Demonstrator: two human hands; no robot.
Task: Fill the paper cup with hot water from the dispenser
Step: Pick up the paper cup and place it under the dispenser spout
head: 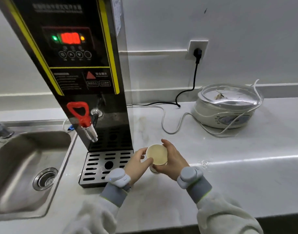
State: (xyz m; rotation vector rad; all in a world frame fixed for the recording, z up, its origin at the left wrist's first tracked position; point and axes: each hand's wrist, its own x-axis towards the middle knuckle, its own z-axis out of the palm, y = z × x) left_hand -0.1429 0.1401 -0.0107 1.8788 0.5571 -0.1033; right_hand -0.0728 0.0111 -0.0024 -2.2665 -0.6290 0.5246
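Observation:
A pale paper cup (157, 154) stands upright on the white counter, just right of the dispenser's drip tray (101, 168). My right hand (171, 159) wraps its right side and holds it. My left hand (138, 162) touches the cup's left rim with thumb and fingers. The cup's inside looks dry. The tall black and yellow hot water dispenser (77, 65) stands to the left, with a red tap lever (79, 114) above a metal spout (90, 133). The spout sits up and left of the cup, over the slotted tray.
A steel sink (26, 166) with a round drain lies left of the dispenser. A white cooker with a glass lid (227, 107) sits at the back right, its white cord looping over the counter (246, 166). A black plug (198, 54) sits in a wall socket.

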